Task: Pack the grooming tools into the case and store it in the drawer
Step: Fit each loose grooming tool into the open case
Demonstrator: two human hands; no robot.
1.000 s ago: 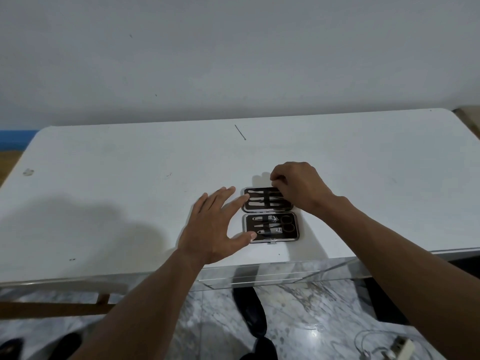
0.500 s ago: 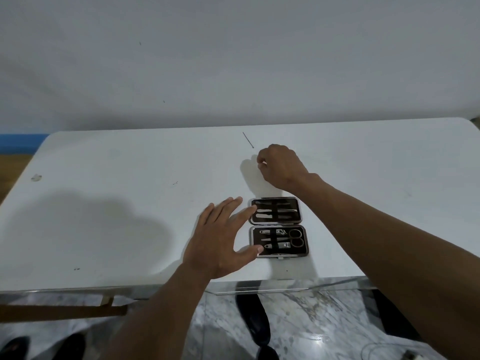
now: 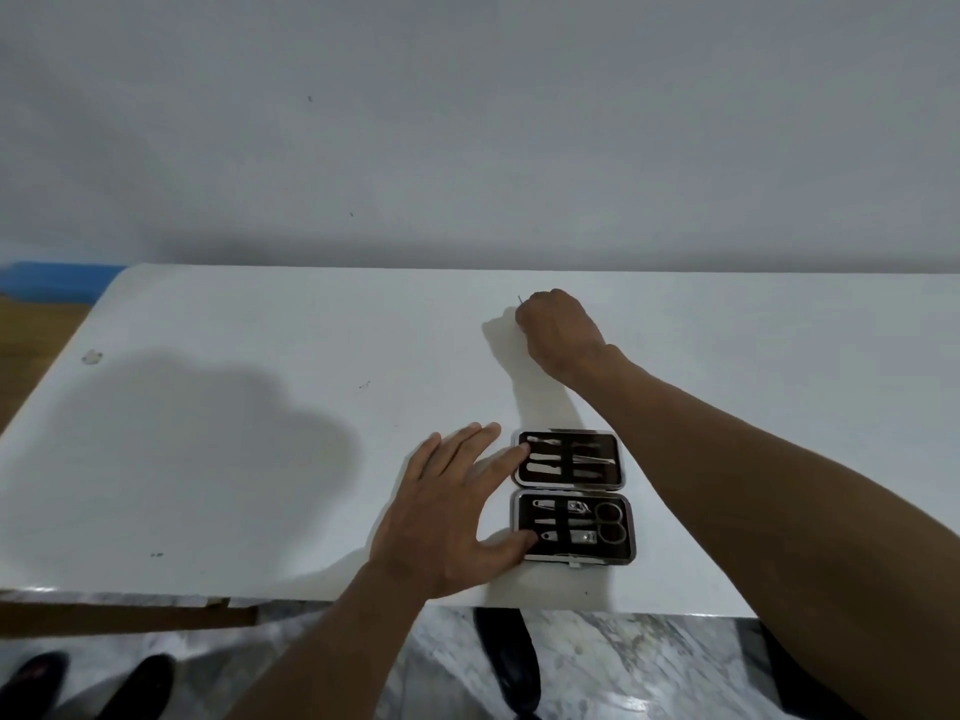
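While left hand (image 3: 447, 517) lies flat against open case (image 3: 610, 441), right hand (image 3: 558, 330) pinches thin tool (image 3: 520, 299).

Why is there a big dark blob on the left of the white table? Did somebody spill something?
Head view: the blob is a soft-edged shadow, not a spill, and is probably the person's own. Head view: the right hand throws a smaller shadow to its left on the table. Head view: the whole picture is dim and a little soft.
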